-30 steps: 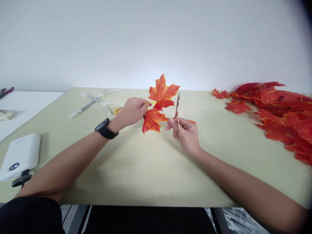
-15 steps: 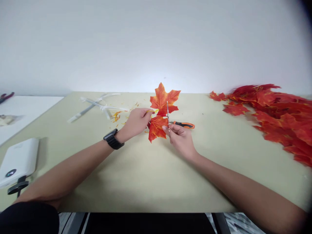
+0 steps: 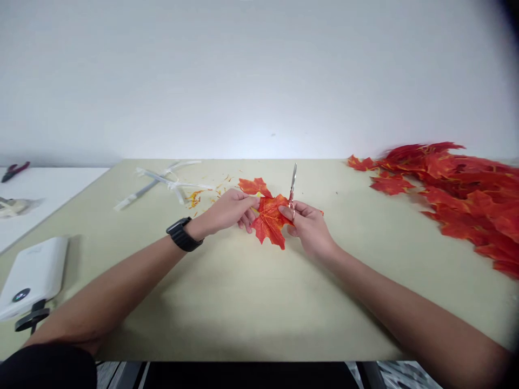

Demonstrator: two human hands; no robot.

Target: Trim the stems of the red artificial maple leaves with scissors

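My left hand (image 3: 233, 209) is closed, its thumb and fingers pinching the left edge of an orange-red artificial maple leaf (image 3: 271, 222). Behind that one, another maple leaf (image 3: 254, 186) shows, partly covered. My right hand (image 3: 310, 222) is closed around a pair of small metal scissors (image 3: 293, 181), blades pointing up and away from me. The thumb of the same hand presses on the right side of the front leaf. Most of the scissor handles are hidden in the fingers.
A big heap of red maple leaves (image 3: 466, 189) lies at the right. Yellow-orange scraps (image 3: 194, 199) and clear plastic strips (image 3: 158, 175) are at the back left. A white power bank (image 3: 38, 273) sits at the left, with red-handled pliers (image 3: 15, 170) beyond on a white surface.
The front leaf has turned and shifted right, and the rear leaf has dropped lower behind it. My right hand has moved slightly right with the scissors, its thumb now on the leaf.
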